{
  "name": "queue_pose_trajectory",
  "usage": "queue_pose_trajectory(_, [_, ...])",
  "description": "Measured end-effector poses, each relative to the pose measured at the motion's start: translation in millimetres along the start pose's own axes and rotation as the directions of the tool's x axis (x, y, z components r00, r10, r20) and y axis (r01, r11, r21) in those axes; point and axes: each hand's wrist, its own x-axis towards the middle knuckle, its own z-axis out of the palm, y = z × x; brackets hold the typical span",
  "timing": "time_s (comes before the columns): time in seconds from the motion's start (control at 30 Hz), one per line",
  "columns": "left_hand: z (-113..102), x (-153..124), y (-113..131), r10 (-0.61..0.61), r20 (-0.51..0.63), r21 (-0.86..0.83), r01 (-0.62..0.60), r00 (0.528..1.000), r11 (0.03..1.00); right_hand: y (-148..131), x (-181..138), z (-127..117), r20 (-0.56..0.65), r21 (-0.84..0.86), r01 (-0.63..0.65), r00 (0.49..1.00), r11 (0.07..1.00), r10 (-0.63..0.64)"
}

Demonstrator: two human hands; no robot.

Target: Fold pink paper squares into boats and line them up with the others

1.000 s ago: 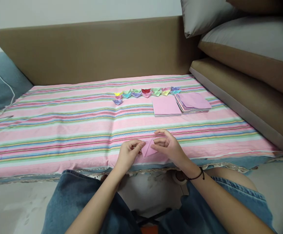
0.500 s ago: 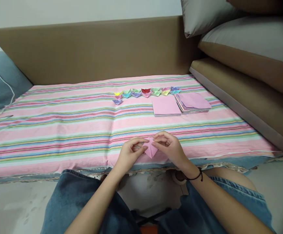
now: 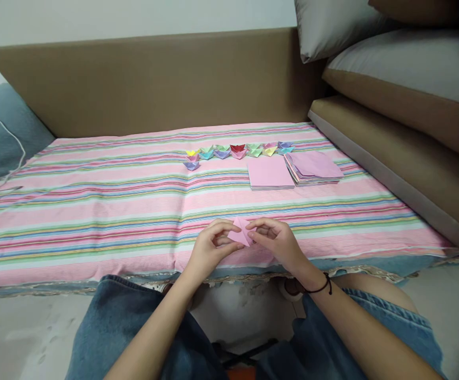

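Note:
A small folded piece of pink origami paper (image 3: 240, 232) is between my two hands, just above the striped cloth near its front edge. My left hand (image 3: 216, 244) has its fingertips and thumb closed on the paper's left side. The right side is pinched by my right hand (image 3: 276, 238), thumb below and fingers above. A diagonal crease shows across the paper, and its edges are partly hidden by my fingers. Beyond my hands lie a stack of pink square paper (image 3: 270, 173) and a thicker, looser paper stack (image 3: 315, 164) touching it on the right.
Folded paper boats (image 3: 238, 152) in several colours stand in rows at the back. The pink striped cloth (image 3: 134, 190) covers the seat. Brown cushions (image 3: 395, 148) rise at the right, a backrest (image 3: 166, 84) behind. A white cable (image 3: 10, 134) lies at the left.
The pink folded paper has turned in my hands, so its centre crease now runs diagonally instead of toward me. It has moved slightly up and left.

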Motion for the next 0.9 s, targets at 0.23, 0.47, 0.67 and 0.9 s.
queue_pose_trajectory(0.23, [-1.6, 0.8, 1.6, 0.036, -0.045, 0.061, -0.033, 0.998, 0.998, 0.9, -1.8, 0.2, 0.05, 0.05, -0.007, 0.999, 0.999, 0.004])
queue_pose_trajectory(0.47, [2.0, 0.2, 3.0, 0.062, -0.044, 0.116, -0.057, 0.997, 0.992, -0.7, -2.3, 3.9, 0.058, 0.024, 0.113, 0.992, 0.993, -0.115])
queue_pose_trajectory(0.67, [7.9, -2.4, 2.7, -0.055, -0.062, -0.07, 0.051, 0.997, 0.996, -3.4, -1.4, 3.7, -0.054, -0.026, 0.115, 0.992, 0.993, -0.116])
queue_pose_trajectory(0.9, [7.7, -1.4, 1.1, -0.12, -0.112, -0.123, 0.106, 0.986, 0.987, 2.0, 0.0, 2.7, -0.12, 0.023, 0.08, 0.99, 0.997, -0.077])
